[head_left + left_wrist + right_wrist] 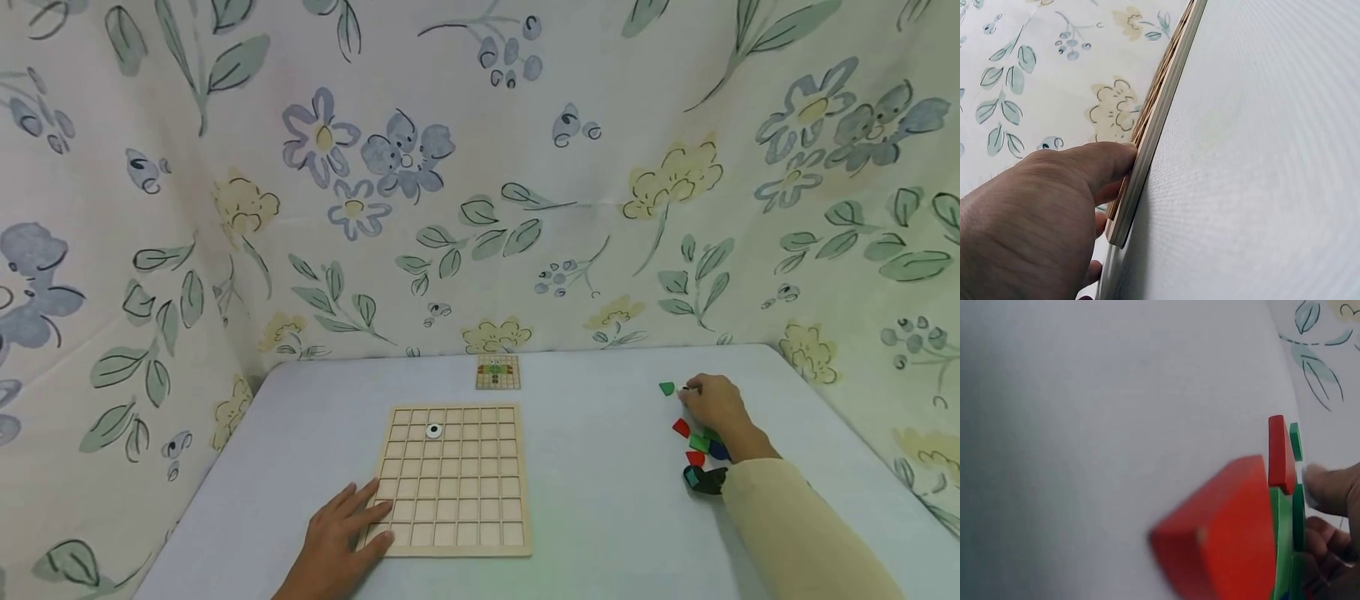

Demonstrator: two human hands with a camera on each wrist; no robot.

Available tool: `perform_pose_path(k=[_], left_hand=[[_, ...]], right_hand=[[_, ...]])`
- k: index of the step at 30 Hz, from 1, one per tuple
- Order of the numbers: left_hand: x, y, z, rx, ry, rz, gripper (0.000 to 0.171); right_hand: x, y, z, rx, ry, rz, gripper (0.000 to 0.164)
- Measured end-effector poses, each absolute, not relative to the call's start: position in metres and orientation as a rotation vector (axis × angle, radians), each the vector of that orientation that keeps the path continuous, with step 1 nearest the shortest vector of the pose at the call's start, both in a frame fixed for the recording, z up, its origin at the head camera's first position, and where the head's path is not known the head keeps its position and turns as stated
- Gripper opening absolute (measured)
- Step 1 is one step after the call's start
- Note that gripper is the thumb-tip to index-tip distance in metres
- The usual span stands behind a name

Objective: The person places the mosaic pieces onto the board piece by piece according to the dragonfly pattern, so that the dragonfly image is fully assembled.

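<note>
A pale wooden grid board [459, 562] lies flat on the white table. One round white eye piece [433, 431] with a black pupil sits in its upper left part. My left hand [333, 533] rests spread over the board's lower left corner; in the left wrist view its thumb [1113, 159] touches the board's edge. At the right, my right hand [716, 407] pinches a small white piece [682, 390] with a dark mark between thumb and fingertips. A green piece [667, 388] lies just left of those fingertips.
Below the right hand lie a red piece [681, 427], a green square [699, 442], another red piece [696, 459] and a dark blue piece [718, 451]. A small picture card [498, 372] with a colored grid pattern stands behind the board. Floral cloth [480, 167] surrounds the table.
</note>
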State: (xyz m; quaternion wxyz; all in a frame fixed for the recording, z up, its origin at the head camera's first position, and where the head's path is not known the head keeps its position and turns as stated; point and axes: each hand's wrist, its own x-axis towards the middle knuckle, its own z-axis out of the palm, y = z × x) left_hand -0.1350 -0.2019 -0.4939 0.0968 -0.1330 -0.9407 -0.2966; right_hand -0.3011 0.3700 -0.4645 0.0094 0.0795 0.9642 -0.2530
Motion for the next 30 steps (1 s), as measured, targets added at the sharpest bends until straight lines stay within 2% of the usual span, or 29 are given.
perform_pose_path(k=[6, 11, 20, 30], left_hand=[[-0.135, -0.201, -0.495, -0.391, -2.765, -0.874, 0.040], [-0.134, -0.202, -0.495, -0.417, -2.749, -0.869, 0.039], [-0.135, -0.203, -0.492, -0.426, -2.770, -0.889, 0.040], [-0.135, -0.205, -0.494, -0.414, -2.770, -0.871, 0.040]], right_hand=[[-0.293, 0.373, -0.457, 0.223, 3.064, -0.848, 0.045], [-0.277, 0.369, -0.442, 0.103, 3.171, -0.895, 0.042], [-0.242, 0.349, -0.399, -0.094, 3.384, -1.001, 0.036], [-0.208, 0.310, -0.366, -0.151, 3.426, -1.140, 0.038]])
